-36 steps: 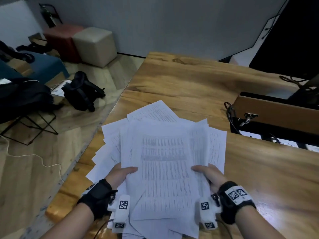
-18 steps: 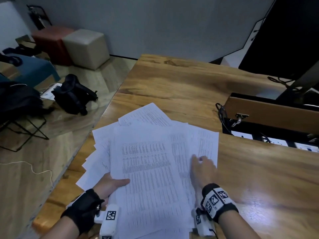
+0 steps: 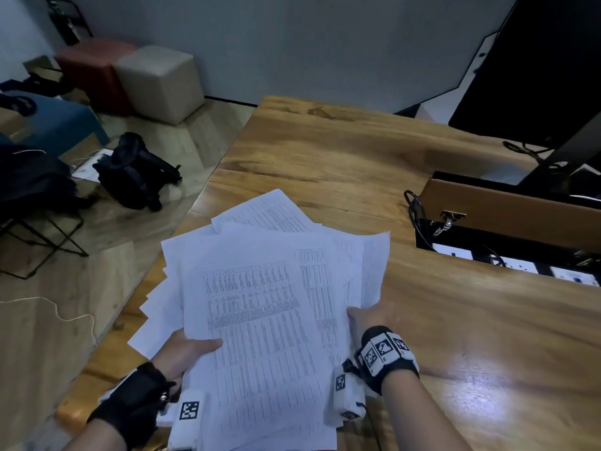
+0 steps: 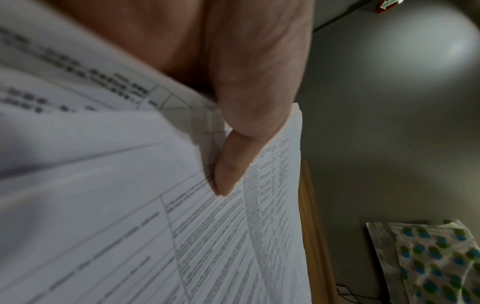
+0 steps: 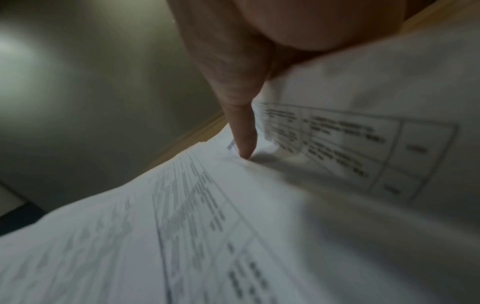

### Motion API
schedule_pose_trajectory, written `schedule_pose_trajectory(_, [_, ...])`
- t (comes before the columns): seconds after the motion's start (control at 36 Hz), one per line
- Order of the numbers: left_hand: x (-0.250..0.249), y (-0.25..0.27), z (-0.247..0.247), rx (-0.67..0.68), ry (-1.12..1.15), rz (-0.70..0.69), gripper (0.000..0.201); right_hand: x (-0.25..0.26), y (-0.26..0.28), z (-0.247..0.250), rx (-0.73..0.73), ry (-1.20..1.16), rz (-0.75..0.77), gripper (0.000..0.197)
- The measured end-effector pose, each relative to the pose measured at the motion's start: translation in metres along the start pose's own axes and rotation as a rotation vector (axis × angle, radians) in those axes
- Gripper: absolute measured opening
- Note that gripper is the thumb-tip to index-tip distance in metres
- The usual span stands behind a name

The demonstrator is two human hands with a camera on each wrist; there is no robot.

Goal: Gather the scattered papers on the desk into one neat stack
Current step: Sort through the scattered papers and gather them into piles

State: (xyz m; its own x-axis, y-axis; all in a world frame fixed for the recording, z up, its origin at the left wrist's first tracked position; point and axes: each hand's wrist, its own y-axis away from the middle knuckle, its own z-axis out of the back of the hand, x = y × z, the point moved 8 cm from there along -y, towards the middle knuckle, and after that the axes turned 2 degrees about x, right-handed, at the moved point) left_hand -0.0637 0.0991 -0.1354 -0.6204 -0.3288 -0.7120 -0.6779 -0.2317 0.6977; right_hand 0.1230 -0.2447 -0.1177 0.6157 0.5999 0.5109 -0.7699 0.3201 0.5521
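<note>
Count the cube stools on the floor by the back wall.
2: a beige stool by the wall, and a red stool touching its left side, partly hidden behind it. More may sit outside the head view.

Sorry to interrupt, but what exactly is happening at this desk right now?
A person is gathering printed papers over a wooden desk. The left hand grips the bundle's left side, thumb on top, and the right hand holds its right edge. The sheets are still fanned out at different angles, not yet squared into a neat stack.
</note>
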Motion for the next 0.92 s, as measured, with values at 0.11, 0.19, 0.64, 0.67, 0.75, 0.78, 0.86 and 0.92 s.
schedule_pose_trajectory(0.11, [0.0,-0.001,0.0,-0.019,-0.025,-0.003,0.042,0.006,0.005,0.003,0.134,-0.077,-0.005,0.03])
schedule_pose_trajectory(0.19, [0.002,-0.002,-0.001,-0.023,-0.016,0.012,0.04,0.008,0.007,0.001,0.251,-0.053,0.015,0.04])
schedule_pose_trajectory(0.64, [0.006,-0.012,0.007,-0.033,-0.087,0.036,0.046,0.017,-0.009,0.118,0.076,-0.202,0.188,0.03])
schedule_pose_trajectory(0.67, [0.006,-0.013,0.008,-0.034,-0.081,0.04,0.047,0.023,-0.004,0.129,0.068,-0.206,0.211,0.028])
schedule_pose_trajectory(0.75, [0.004,-0.01,0.005,-0.04,-0.084,0.051,0.042,0.041,0.019,0.162,0.06,-0.21,0.29,0.023])
schedule_pose_trajectory(0.78, [0.003,-0.009,0.005,-0.044,-0.09,0.049,0.04,0.046,0.03,0.173,0.061,-0.222,0.319,0.021])
schedule_pose_trajectory(0.86, [-0.001,-0.007,0.002,-0.028,-0.12,0.038,0.04,0.066,0.062,0.204,0.099,-0.271,0.42,0.014])
schedule_pose_trajectory(0.92, [-0.004,-0.005,0.001,-0.008,-0.137,0.044,0.041,0.079,0.077,0.214,0.201,-0.332,0.478,0.015])
